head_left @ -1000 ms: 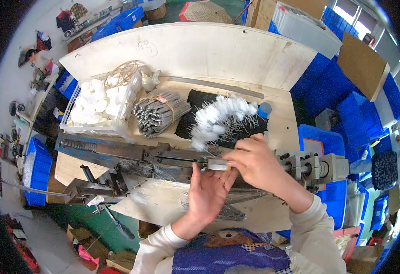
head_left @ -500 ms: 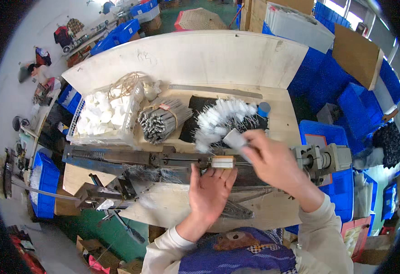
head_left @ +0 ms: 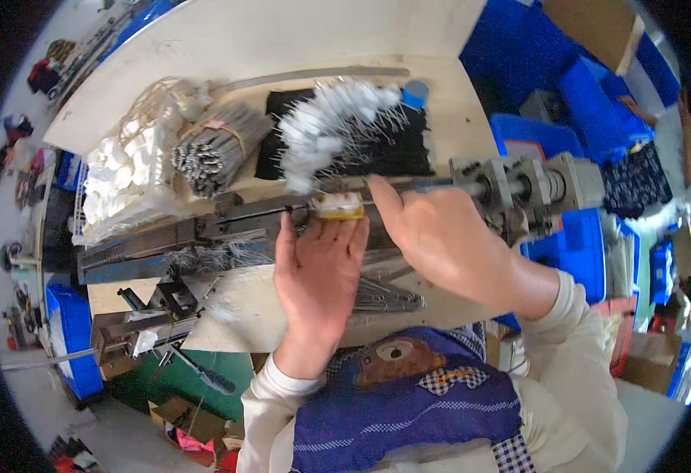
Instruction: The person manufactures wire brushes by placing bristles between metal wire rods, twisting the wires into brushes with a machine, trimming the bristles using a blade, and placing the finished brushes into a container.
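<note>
Pressing flat against the machine (head_left: 227,229), the left hand (head_left: 318,272) lies open, fingers extended and close together, fingertips touching the underside of a small yellow block (head_left: 338,206) seated on the rail (head_left: 164,244). The right hand (head_left: 440,240) rests just beside the block, its thumb tip at the block's right edge; whether its curled fingers grip anything cannot be determined. The rail runs across the table (head_left: 267,307) from lower left to a grey metal head (head_left: 534,185) at the right. Behind the rail lie a white bristle bundle (head_left: 330,126) on a black mat (head_left: 401,150), a tied bundle of grey rods (head_left: 215,146), and a bag of white pieces (head_left: 121,177). Wire hangers (head_left: 385,296) lie on the table between the two forearms. Blue crates (head_left: 558,87) stand at the right of the table.
</note>
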Tool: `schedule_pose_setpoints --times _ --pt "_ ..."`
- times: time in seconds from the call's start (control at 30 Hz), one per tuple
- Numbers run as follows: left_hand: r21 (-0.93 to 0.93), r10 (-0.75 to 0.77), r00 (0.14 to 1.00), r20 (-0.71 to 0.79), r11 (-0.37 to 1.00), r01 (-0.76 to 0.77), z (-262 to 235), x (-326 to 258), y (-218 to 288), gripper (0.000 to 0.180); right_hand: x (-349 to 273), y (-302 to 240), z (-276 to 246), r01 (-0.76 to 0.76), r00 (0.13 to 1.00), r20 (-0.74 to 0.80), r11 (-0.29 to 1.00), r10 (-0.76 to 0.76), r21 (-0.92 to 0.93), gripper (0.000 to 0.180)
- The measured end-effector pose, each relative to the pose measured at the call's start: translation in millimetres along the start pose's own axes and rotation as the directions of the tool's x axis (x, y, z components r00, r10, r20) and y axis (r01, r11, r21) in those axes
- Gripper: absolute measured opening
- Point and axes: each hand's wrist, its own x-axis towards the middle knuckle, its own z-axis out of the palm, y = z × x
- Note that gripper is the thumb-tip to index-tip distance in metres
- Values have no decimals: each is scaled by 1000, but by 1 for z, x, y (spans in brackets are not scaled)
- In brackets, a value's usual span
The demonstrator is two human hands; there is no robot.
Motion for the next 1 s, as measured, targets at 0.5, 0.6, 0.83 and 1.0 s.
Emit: schedule_pose_setpoints --times 0.5,0.6,0.83,1.0 --pt "533 -205 975 83 836 130 -22 -96 -10 61 -84 -7 130 224 963 68 918 -259 328 11" --pt "885 431 858 280 -463 -56 -57 -133 22 67 -81 -1 125 194 945 173 901 -278 388 11" --pt "431 982 -5 -188 87 898 -127 -236 143 78 -97 32 89 78 981 104 829 -162 555 23" --pt "556 982 139 127 -187 810 -188 -256 160 70 -122 44 88 -142 990 89 772 111 619 40"
